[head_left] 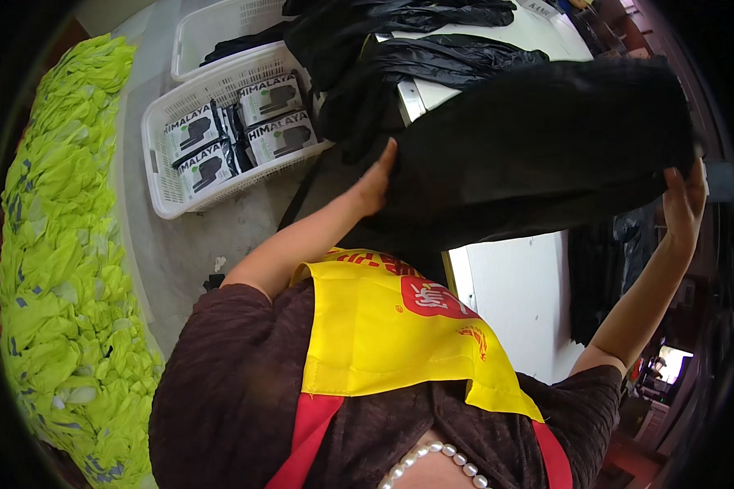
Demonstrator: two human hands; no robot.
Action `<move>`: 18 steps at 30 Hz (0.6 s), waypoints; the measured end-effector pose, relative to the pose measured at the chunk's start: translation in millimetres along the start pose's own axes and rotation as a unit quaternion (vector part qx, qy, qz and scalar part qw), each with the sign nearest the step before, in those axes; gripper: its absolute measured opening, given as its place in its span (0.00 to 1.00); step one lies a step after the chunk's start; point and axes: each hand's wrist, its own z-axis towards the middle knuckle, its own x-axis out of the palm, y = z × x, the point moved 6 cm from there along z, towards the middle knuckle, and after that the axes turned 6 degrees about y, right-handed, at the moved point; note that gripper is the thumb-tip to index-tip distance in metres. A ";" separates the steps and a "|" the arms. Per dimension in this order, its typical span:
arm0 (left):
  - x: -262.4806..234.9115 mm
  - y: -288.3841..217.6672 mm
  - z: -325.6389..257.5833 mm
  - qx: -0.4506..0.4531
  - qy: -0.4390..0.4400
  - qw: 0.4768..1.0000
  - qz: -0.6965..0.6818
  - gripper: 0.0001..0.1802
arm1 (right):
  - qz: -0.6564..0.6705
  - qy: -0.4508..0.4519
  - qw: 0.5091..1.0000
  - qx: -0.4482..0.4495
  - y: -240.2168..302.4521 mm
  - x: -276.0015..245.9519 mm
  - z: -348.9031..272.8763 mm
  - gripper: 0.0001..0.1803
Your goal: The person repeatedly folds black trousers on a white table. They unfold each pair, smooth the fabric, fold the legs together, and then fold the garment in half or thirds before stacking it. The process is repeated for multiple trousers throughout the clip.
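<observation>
Where black fabric ends, white tabletop spreads

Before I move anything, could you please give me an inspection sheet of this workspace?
Surface: white table, partly hidden by the black cloth.
Job's things: the black cloth, spread between both hands.
Clutter: more black items on the table's far part; a white basket with packages, a second basket behind it.
Hands: left hand holds the cloth's left end, right hand its right end; some fingers hidden.
Cables: nothing seen.
Surroundings: a heap of yellow-green fabric at far left; a lit screen at lower right.
</observation>
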 end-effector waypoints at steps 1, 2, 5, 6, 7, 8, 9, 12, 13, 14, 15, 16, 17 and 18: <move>13.0 -19.3 -0.9 0.023 0.038 0.998 -0.039 0.46 | -0.065 -0.003 0.996 0.056 -14.5 -9.7 -10.6 0.26; 11.5 -39.7 -13.1 0.041 -0.009 0.997 -0.057 0.43 | -0.129 -0.006 0.985 0.111 -32.5 -23.7 -24.1 0.25; -22.1 -102.4 -17.5 0.119 0.056 0.986 0.105 0.27 | -0.296 0.046 0.933 0.201 -59.3 -22.5 -35.8 0.25; -22.0 -121.1 -22.9 0.087 0.020 0.985 0.148 0.22 | -0.324 0.059 0.923 0.197 -66.8 -26.2 -38.9 0.24; -1.4 -142.3 -31.8 0.111 0.002 0.987 0.117 0.20 | -0.351 0.072 0.913 0.193 -76.2 -32.0 -45.6 0.24; 16.0 -164.7 -40.7 0.144 0.022 0.984 0.106 0.21 | -0.422 0.003 0.894 0.147 -77.4 -57.7 -56.3 0.24; 48.8 -181.7 -55.1 0.210 -0.008 0.964 0.162 0.21 | -0.491 -0.063 0.862 0.107 -74.0 -92.1 -75.5 0.23; 69.6 -195.9 -63.5 0.191 -0.003 0.943 0.272 0.21 | -0.311 -0.108 0.911 0.250 -92.1 -157.4 -95.0 0.24; 44.3 -190.1 -55.8 0.137 -0.050 0.915 0.377 0.20 | -0.261 -0.067 0.899 0.345 -112.9 -129.9 -84.2 0.22; 6.6 -182.5 -39.9 0.031 -0.034 0.806 0.590 0.18 | -0.219 -0.018 0.873 0.435 -133.4 -99.8 -73.5 0.20; -29.1 -168.3 -17.6 -0.048 0.035 0.639 0.767 0.16 | -0.267 0.067 0.873 0.402 -141.4 -79.0 -66.3 0.19; -33.6 -178.3 -28.8 -0.014 -0.040 0.766 0.642 0.15 | -0.304 0.144 0.867 0.368 -156.7 -56.5 -73.3 0.19; -31.9 -199.8 -60.4 0.033 -0.136 0.852 0.505 0.15 | -0.272 0.129 0.927 0.226 -145.6 -16.8 -54.3 0.20; 5.9 -205.1 -83.0 0.119 -0.036 0.915 0.383 0.15 | -0.239 0.119 0.959 0.096 -126.8 5.0 -53.7 0.22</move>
